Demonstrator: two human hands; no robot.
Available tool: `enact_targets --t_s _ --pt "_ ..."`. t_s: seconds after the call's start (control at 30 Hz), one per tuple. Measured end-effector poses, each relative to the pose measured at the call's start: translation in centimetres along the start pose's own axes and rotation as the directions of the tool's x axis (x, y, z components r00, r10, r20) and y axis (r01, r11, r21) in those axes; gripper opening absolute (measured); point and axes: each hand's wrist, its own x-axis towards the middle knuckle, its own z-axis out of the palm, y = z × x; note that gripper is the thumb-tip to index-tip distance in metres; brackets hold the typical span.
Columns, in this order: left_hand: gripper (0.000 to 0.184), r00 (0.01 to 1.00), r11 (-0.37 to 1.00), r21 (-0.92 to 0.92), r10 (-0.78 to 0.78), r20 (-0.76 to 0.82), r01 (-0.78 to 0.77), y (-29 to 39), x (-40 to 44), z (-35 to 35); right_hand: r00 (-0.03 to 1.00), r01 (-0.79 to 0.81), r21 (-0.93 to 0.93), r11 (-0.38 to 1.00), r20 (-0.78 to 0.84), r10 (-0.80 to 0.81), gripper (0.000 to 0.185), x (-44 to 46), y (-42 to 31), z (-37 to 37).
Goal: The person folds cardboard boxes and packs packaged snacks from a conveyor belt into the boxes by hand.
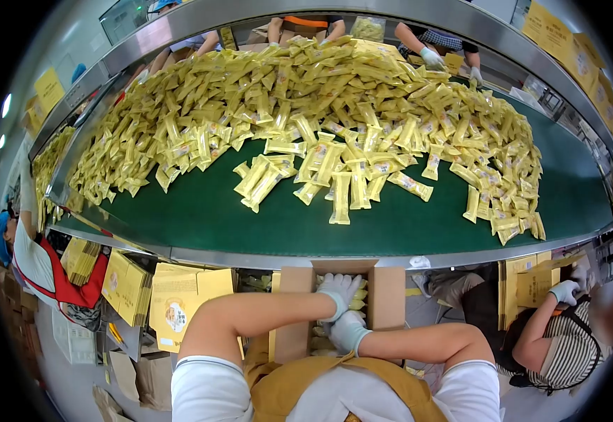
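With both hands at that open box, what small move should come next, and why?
Probably the left hand and right hand should gently press the yellow packets level: both hands are over the cardboard box, packets show around them, and its side flaps stand open.

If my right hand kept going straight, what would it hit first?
Your right hand would likely meet the packets in the box first, though depth is unclear.
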Motion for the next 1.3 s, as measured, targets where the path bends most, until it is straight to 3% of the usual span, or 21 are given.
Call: enact_targets --t_s 0.13,0.17,0.2,0.23,0.27,0.3,0.33,0.4,0.43,0.47,0.5,0.57,0.6,0.7,0.8,0.87,0.93,1.0,1.1,1.2,1.3 --pt "0.084 0.962 0.980 -0.127 0.175 0.211 -0.151 -1.5 -2.3 -5.2 0.972 0.167 -0.023 0.986 -0.165 -0.169 0.043 -2.8 3.1 -1.2" --pt "0.076 0.922 0.948 -0.244 0.270 0.278 -0.204 -3.2 -3.4 -7.9 0.954 0.265 0.065 0.962 0.124 -0.271 0.040 -7.0 4.3 -7.4" --pt "0.070 0.868 0.900 -0.363 0.369 0.332 -0.243 -5.2 -4.4 -10.1 0.926 0.373 0.328 0.868 -0.065 -0.373 0.042 -8.7 6.5 -8.1" --pt "0.057 0.850 0.743 -0.598 0.493 0.184 -0.301 -7.9 -5.6 -11.2 0.850 0.527 0.570 0.630 -0.335 -0.407 0.047 -9.7 8.8 -8.2" --pt "0.046 0.823 0.521 -0.776 0.568 0.006 -0.355 -10.9 -7.0 -12.1 0.869 0.483 0.776 0.406 -0.369 -0.329 0.045 -11.7 11.0 -10.2" --pt "0.043 0.872 0.438 -0.847 0.485 -0.058 -0.300 -13.3 -8.7 -13.5 0.810 0.584 0.676 0.449 -0.524 -0.264 0.038 -11.7 13.7 -11.1" --pt "0.041 0.914 0.340 -0.906 0.391 -0.108 -0.253 -15.4 -10.0 -14.6 0.849 0.497 0.786 0.368 -0.528 -0.018 0.034 -13.1 15.4 -12.8" --pt "0.046 0.914 0.439 -0.816 0.033 -0.403 -0.376 -21.3 -7.7 -12.6 0.727 0.518 0.765 0.382 -0.629 0.274 0.032 -10.5 20.1 -13.7" --pt "0.055 0.824 0.601 -0.775 -0.327 -0.462 -0.196 -23.9 -5.3 -11.0 0.550 0.476 0.654 0.587 -0.743 0.382 0.036 -6.7 23.0 -12.9" --pt "0.065 0.588 0.671 -0.741 -0.613 -0.528 0.033 -25.9 -2.9 -9.6 0.532 0.259 0.644 0.720 -0.717 0.451 0.043 -5.1 24.6 -14.0" --pt "0.075 0.524 0.680 -0.703 -0.685 -0.506 0.209 -27.1 -1.0 -8.6 0.416 0.137 0.481 0.866 -0.821 0.390 0.047 -2.5 26.7 -14.1" --pt "0.095 0.360 0.609 -0.587 -0.792 -0.493 0.534 -28.4 1.9 -7.3 0.441 -0.087 0.565 0.821 -0.717 0.540 0.067 2.0 29.0 -15.4" --pt "0.112 0.423 0.538 -0.629 -0.839 -0.341 0.561 -28.5 2.8 -7.1 0.443 -0.203 0.599 0.775 -0.650 0.618 0.075 3.6 29.1 -16.4" --pt "0.103 0.331 0.604 -0.517 -0.783 -0.526 0.607 -27.1 4.6 -5.3 0.528 -0.330 0.636 0.697 -0.488 0.695 0.087 7.0 27.5 -17.6" --pt "0.098 0.519 0.750 -0.436 -0.660 -0.544 0.497 -25.5 3.6 -5.2 0.515 -0.260 0.550 0.794 -0.617 0.596 0.077 8.0 26.0 -15.9" --pt "0.090 0.578 0.838 -0.364 -0.545 -0.608 0.407 -23.7 2.2 -4.0 0.622 -0.242 0.406 0.881 -0.632 0.462 0.066 6.4 25.1 -14.0" --pt "0.087 0.658 0.896 -0.319 -0.443 -0.609 0.308 -22.0 1.1 -3.0 0.573 -0.234 0.304 0.924 -0.724 0.383 0.055 5.3 24.3 -11.0" --pt "0.084 0.623 0.947 -0.228 -0.319 -0.714 0.224 -20.2 0.1 -0.8 0.599 -0.202 0.245 0.948 -0.735 0.318 0.057 3.2 24.1 -9.1" --pt "0.075 0.633 0.924 -0.318 -0.379 -0.675 0.214 -19.4 -1.0 0.9 0.502 -0.147 0.157 0.977 -0.839 0.210 0.060 0.3 24.1 -6.4" --pt "0.072 0.660 0.855 -0.431 -0.504 -0.558 0.288 -19.8 -1.4 1.9 0.348 -0.240 0.247 0.939 -0.881 0.321 0.066 -2.2 22.6 -5.6" --pt "0.057 0.670 0.781 -0.527 -0.591 -0.449 0.336 -20.9 -1.5 0.5 0.357 -0.303 0.437 0.847 -0.772 0.526 0.053 -3.5 20.7 -3.7"
